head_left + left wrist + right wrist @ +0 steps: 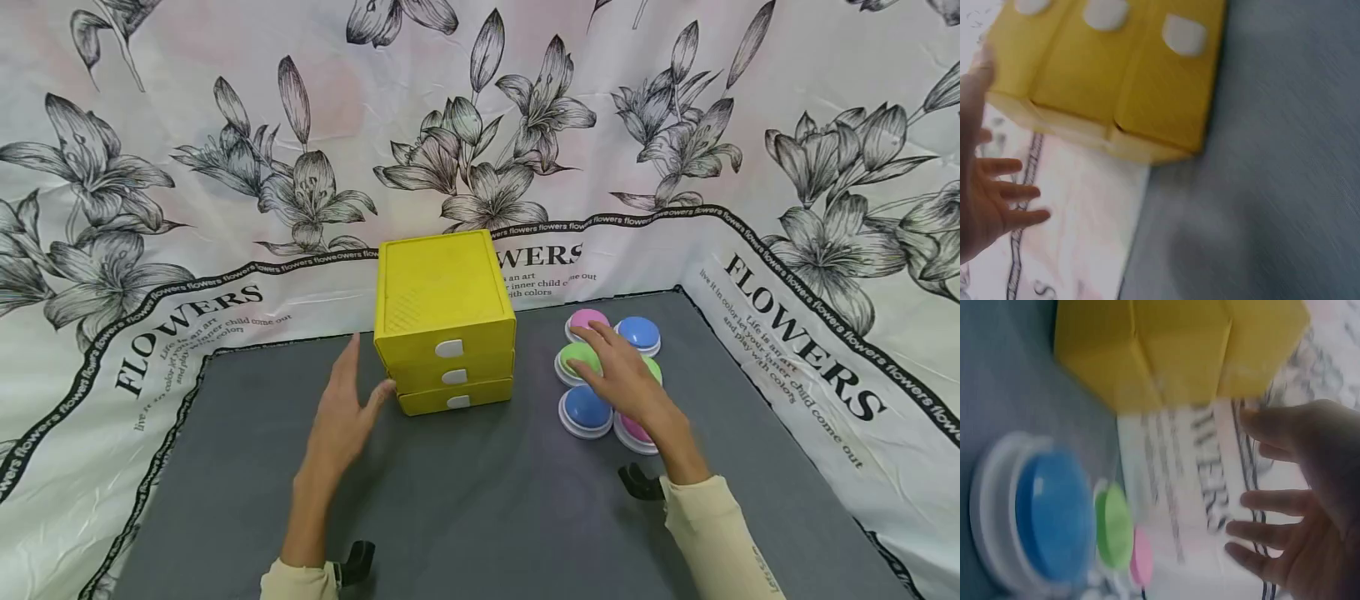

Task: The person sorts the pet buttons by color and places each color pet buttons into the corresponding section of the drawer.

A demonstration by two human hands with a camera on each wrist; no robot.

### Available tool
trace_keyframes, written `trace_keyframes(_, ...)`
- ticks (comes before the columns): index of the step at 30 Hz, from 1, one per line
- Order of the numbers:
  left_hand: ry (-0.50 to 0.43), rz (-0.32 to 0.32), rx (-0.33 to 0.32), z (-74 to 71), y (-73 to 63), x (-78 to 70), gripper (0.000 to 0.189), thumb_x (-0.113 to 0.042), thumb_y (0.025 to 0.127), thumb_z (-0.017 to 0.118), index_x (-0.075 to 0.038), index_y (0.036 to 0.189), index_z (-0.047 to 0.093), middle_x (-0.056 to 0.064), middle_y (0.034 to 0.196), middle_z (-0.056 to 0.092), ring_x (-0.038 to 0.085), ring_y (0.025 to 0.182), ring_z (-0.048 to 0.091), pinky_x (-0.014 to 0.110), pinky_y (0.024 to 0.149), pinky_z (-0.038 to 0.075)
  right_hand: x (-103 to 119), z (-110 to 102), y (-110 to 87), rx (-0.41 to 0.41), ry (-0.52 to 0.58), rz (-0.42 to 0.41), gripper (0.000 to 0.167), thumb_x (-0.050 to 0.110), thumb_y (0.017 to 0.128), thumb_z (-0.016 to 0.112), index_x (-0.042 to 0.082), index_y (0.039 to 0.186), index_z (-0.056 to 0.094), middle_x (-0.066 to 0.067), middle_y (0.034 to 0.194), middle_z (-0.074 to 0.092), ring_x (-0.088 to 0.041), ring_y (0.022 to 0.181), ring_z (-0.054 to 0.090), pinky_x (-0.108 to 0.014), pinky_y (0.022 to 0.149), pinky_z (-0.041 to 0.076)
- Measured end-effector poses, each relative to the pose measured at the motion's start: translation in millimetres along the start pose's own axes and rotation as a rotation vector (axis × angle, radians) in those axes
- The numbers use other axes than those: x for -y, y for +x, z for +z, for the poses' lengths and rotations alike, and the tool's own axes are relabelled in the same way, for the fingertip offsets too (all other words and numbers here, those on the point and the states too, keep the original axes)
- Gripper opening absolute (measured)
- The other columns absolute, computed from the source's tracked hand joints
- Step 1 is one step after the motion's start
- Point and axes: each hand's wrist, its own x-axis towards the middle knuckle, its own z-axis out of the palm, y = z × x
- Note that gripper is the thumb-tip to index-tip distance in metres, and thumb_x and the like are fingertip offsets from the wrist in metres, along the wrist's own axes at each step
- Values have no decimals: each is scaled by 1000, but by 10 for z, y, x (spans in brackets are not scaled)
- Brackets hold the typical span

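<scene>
A yellow box with three stacked drawers (442,287) and white pull tabs stands on the grey tabletop. My left hand (342,417) is just left of it, fingers spread and straight, nothing in its grasp; the left wrist view shows the drawer fronts (1085,69) beside the thumb. My right hand (622,375) hovers over several round domed buttons on white bases, its fingers spread and holding nothing. Among them are a blue button (587,407), a green button (577,358) and a pink button (588,318). The hand partly hides a second green one and a second pink one.
Another blue button (638,332) lies at the back right of the group. A white cloth printed with flowers (480,150) rises behind and along both sides of the grey tabletop (480,500). Black straps (641,482) stick out at both wrists.
</scene>
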Motion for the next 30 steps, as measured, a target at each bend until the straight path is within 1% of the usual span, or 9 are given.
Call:
trace_keyframes(3,-237,28,-90,-46,108,-135,73,-41,110,49,-27,170,10,16,172,30,43,154,39,67,121,41,188,65,37,-155,97,-65,45,14,97,74,2,139,63,-23,143,60,-41,135,58,-61,112,51)
trace_keyframes(5,-348,33,-115,-93,202,-225,66,-38,112,45,-27,170,14,15,169,36,42,148,49,64,116,47,336,107,72,-279,139,-114,37,8,95,75,0,130,69,-19,133,66,-36,125,64,-55,105,57)
trace_keyframes(7,-415,21,-107,-148,299,-307,62,-39,113,41,-26,169,17,14,168,39,42,142,55,63,110,53,482,140,108,-404,171,-163,31,4,92,76,-1,122,72,-19,124,69,-34,113,67,-51,96,60)
trace_keyframes(10,-482,-26,-52,-219,435,-380,61,-45,113,35,-26,169,18,14,168,38,42,143,53,63,104,57,670,175,161,-538,217,-232,25,0,90,76,-3,115,73,-19,115,71,-32,103,70,-45,87,63)
trace_keyframes(13,-577,-100,20,-269,529,-399,64,-51,112,30,-26,170,15,14,171,32,41,152,44,66,106,55,807,200,198,-570,258,-285,24,-2,89,75,-3,114,73,-18,112,72,-30,102,70,-44,84,64)
trace_keyframes(17,-660,-165,91,-312,578,-386,69,-57,110,33,-28,170,14,11,175,24,41,157,35,69,113,48,915,234,212,-534,259,-301,23,0,90,76,-1,113,74,-15,113,72,-28,100,71,-41,83,64)
trace_keyframes(19,-612,-122,101,-325,596,-377,69,-54,109,41,-30,169,17,8,176,21,39,159,31,67,119,44,942,248,207,-518,249,-293,22,2,91,76,0,112,75,-14,114,72,-27,99,71,-39,84,65)
trace_keyframes(24,-447,135,79,-311,707,-294,61,-31,108,58,-23,164,37,2,176,23,32,164,22,60,131,31,951,276,199,-508,260,-312,22,2,90,78,1,112,76,-15,114,72,-27,103,72,-42,91,64)
trace_keyframes(30,-495,378,79,-173,817,-150,42,-4,103,58,-1,146,60,13,171,35,31,166,14,56,135,23,953,311,166,-537,271,-376,20,-1,88,78,0,107,76,-15,111,73,-29,107,71,-40,96,62)
